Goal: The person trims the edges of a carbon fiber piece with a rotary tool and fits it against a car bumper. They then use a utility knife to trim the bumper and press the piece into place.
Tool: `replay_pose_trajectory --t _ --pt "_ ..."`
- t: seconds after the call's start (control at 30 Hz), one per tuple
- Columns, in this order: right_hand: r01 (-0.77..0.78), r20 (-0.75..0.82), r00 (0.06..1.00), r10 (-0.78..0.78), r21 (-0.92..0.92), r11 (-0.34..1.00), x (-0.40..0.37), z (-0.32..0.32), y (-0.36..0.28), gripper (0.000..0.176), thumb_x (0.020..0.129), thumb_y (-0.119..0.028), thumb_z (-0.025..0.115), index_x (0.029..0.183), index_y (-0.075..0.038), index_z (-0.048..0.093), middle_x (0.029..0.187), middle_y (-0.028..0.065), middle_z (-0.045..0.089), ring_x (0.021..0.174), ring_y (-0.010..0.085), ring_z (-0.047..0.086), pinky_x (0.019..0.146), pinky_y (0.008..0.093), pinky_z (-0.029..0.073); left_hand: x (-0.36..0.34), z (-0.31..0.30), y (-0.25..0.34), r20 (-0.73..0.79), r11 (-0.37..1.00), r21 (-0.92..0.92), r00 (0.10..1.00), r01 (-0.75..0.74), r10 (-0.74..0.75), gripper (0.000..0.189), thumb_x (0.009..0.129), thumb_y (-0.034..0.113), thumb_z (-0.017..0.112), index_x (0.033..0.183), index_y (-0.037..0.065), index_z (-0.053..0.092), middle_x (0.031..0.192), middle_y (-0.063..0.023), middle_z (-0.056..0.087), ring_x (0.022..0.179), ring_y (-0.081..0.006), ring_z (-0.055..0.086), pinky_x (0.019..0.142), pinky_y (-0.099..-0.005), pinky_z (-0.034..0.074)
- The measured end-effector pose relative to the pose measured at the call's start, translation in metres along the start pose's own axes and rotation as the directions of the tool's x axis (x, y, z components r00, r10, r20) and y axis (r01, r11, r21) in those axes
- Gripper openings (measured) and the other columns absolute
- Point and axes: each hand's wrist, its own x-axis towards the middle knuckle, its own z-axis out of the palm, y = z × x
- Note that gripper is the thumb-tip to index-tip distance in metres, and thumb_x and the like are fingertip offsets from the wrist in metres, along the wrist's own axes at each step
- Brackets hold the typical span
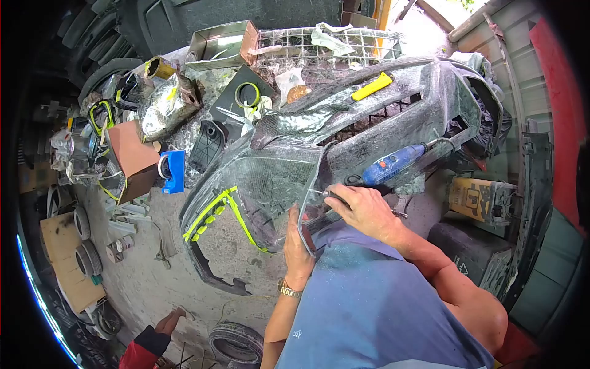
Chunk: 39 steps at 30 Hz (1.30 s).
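Barely discernible: bit (312, 192) of tool (337, 197) in right hand (365, 212).

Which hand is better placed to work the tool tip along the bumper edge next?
Right. The right hand grips the blue rotary tool, its tip at the bumper edge; the left hand holds that edge steady.

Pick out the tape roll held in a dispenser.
The white tape roll in the blue plastic dispenser; the yellow-green tape roll lies bare on a black plate.
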Motion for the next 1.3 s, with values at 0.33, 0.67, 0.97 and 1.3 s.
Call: replay_pose_trajectory --t 0.33,0.67,0.97,1.3 --pt "-0.112 -0.045 0.992 0.117 0.092 0.989 0.026 -0.007 0.015 0.023 0.096 -0.029 0.058 0.098 -0.006 0.053 0.072 0.0210 0.063 0.074 0.0434 0.063 0.061 0.0524 0.046 -0.003 0.000 0.001 -0.020 0.962 -0.218 0.984 0.168 -0.176 0.031 0.098 0.005 0.050 0.128 -0.002 0.048 0.107 -0.0156 0.063 0.092 -0.0256 0.063 0.077 -0.0361 0.050" --pt "0.000 -0.149 0.988 0.030 0.196 0.981 0.043 0.043 0.025 0.029 0.094 -0.027 0.062 0.104 -0.004 0.045 0.078 0.0222 0.065 0.078 0.0449 0.063 0.062 0.0515 0.047 -0.006 0.002 -0.021 0.116 0.595 -0.666 0.851 0.449 -0.512 0.022 0.097 0.012 0.055 0.114 -0.002 0.056 0.098 -0.0074 0.064 0.090 -0.0180 0.058 0.083 -0.0325 0.047" --pt "0.036 -0.057 0.998 -0.028 0.135 0.990 0.035 0.048 0.015 0.026 0.092 -0.021 0.065 0.103 -0.006 0.047 0.081 0.0191 0.066 0.077 0.0428 0.064 0.063 0.0488 0.048 -0.012 0.004 -0.031 0.129 0.603 -0.626 0.828 0.495 -0.546 0.024 0.098 0.013 0.057 0.118 -0.001 0.057 0.105 -0.0077 0.065 0.089 -0.0149 0.061 0.076 -0.0290 0.050" --pt "-0.105 -0.109 0.986 0.125 0.169 0.980 0.036 0.049 0.019 0.025 0.092 -0.022 0.065 0.101 -0.006 0.047 0.077 0.0212 0.064 0.075 0.0429 0.063 0.060 0.0484 0.047 -0.003 -0.004 0.007 0.219 0.387 -0.768 0.777 0.510 -0.590 0.027 0.098 0.017 0.058 0.117 -0.002 0.060 0.105 -0.0074 0.066 0.088 -0.0157 0.064 0.077 -0.0302 0.054"
